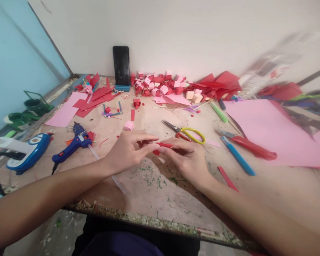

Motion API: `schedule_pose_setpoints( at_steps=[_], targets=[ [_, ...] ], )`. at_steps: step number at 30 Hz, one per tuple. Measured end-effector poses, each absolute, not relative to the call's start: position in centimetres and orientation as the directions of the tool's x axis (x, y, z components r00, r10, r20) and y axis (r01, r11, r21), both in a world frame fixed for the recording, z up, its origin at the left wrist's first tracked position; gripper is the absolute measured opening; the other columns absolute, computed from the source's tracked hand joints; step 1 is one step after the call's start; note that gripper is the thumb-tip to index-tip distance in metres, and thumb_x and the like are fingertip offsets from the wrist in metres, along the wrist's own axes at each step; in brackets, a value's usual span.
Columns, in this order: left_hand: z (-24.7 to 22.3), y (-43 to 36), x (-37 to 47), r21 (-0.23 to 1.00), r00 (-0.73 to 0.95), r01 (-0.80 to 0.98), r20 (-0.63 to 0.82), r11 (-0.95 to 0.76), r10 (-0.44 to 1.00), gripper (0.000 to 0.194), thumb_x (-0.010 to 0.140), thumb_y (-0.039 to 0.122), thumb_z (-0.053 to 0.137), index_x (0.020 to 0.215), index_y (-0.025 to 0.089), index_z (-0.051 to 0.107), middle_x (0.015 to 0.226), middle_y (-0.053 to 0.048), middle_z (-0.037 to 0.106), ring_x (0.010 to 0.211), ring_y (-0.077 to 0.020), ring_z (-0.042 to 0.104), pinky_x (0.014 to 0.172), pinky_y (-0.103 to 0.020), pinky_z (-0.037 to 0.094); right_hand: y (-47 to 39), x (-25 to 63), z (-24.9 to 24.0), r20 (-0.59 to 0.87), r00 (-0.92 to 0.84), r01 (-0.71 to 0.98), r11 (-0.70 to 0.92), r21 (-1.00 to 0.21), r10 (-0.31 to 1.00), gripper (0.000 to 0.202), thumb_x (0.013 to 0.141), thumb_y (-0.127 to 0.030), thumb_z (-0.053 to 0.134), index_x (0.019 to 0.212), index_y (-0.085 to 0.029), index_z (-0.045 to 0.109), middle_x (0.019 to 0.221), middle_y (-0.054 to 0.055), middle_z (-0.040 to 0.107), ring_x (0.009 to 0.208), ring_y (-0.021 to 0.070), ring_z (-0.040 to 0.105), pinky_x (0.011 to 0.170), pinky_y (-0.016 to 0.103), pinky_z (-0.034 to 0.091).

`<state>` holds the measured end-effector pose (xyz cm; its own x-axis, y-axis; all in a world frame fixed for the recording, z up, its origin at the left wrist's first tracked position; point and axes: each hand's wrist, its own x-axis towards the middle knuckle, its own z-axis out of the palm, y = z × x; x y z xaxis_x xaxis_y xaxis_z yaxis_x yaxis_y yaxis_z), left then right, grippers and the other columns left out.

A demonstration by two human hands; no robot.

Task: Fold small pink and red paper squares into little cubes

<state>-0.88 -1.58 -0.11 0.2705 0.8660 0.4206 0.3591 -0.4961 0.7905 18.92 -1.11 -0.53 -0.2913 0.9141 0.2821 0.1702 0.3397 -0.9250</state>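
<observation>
Between my two hands, just above the table's middle, is a small folded strip of red paper [165,144]. My left hand [131,147] pinches its left end between thumb and fingers. At the other end, the thumb and fingers of my right hand [188,158] grip the same strip. Scissors with yellow handles [193,135] lie right behind my right hand. A pink paper cube [128,125] sits behind my left hand. Another red paper strip [228,179] rests on the table beside my right forearm.
A blue glue gun [74,145] and a blue-white power strip [29,153] are at left. A phone [121,65] stands at the back beside piled paper cubes [162,84]. On the right lie a blue pen-like tool [238,156], a red-handled cutter [253,146] and pink sheets [277,131].
</observation>
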Motion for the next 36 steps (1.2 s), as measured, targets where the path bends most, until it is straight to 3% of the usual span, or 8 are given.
schedule_pose_setpoints(
  at_steps=[5,13,18,23,32,36],
  targets=[
    [-0.15,-1.51,-0.87,0.795,0.279,0.358,0.409,-0.489,0.869,0.013,0.092,0.021,0.067,0.083,0.018,0.077,0.081,-0.003,0.078,0.074,-0.0149,0.069,0.072,-0.025,0.054,-1.08,18.97,-0.51,0.214,-0.279,0.186,0.271,-0.944,0.936,0.007,0.083,-0.027,0.077,0.080,-0.021,0.081,0.079,0.005,0.078,0.070,0.0190,0.069,0.061,0.030,0.054],
    [-0.11,-1.65,-0.84,0.783,0.308,0.367,0.408,-0.503,0.859,0.016,0.092,0.019,0.065,0.081,0.017,0.076,0.080,-0.003,0.076,0.074,-0.0142,0.068,0.072,-0.026,0.051,-1.19,18.80,0.10,0.239,-0.292,0.171,0.297,-0.939,0.926,0.009,0.084,-0.025,0.075,0.078,-0.021,0.080,0.079,0.005,0.077,0.073,0.0190,0.069,0.066,0.031,0.055],
    [-0.11,-1.62,-0.61,0.837,0.288,0.350,0.331,-0.420,0.899,0.012,0.090,0.020,0.068,0.082,0.017,0.077,0.083,-0.004,0.078,0.075,-0.0158,0.070,0.069,-0.025,0.054,-1.03,18.82,0.10,0.183,-0.268,0.151,0.229,-0.962,0.946,0.012,0.083,-0.033,0.077,0.079,-0.022,0.082,0.077,0.004,0.077,0.068,0.0182,0.067,0.061,0.030,0.054],
    [-0.11,-1.72,-0.44,0.877,0.281,0.323,0.270,-0.355,0.921,0.015,0.089,0.018,0.067,0.079,0.017,0.078,0.078,-0.003,0.078,0.069,-0.0148,0.070,0.062,-0.023,0.054,-0.78,18.92,-0.07,0.131,-0.275,0.135,0.173,-0.976,0.953,0.012,0.083,-0.032,0.078,0.076,-0.023,0.083,0.078,0.004,0.079,0.071,0.0196,0.069,0.067,0.033,0.057],
    [-0.38,-1.49,-0.23,0.897,0.322,0.364,0.132,-0.251,0.938,0.015,0.087,0.019,0.067,0.078,0.016,0.078,0.077,-0.004,0.079,0.066,-0.0144,0.068,0.061,-0.024,0.052,-0.29,19.17,-0.76,0.058,-0.199,0.037,0.067,-0.997,0.978,0.009,0.081,-0.030,0.079,0.078,-0.022,0.083,0.076,0.003,0.078,0.066,0.0165,0.065,0.061,0.030,0.052],
    [-0.24,-1.55,-0.26,0.891,0.356,0.378,0.111,-0.252,0.928,0.017,0.088,0.029,0.070,0.080,0.016,0.079,0.077,-0.004,0.078,0.066,-0.0152,0.066,0.059,-0.025,0.049,-0.21,19.16,-0.74,0.060,-0.193,0.021,0.066,-0.998,0.979,0.007,0.080,-0.029,0.080,0.079,-0.023,0.084,0.077,0.003,0.078,0.069,0.0168,0.066,0.065,0.030,0.052]
  ],
)
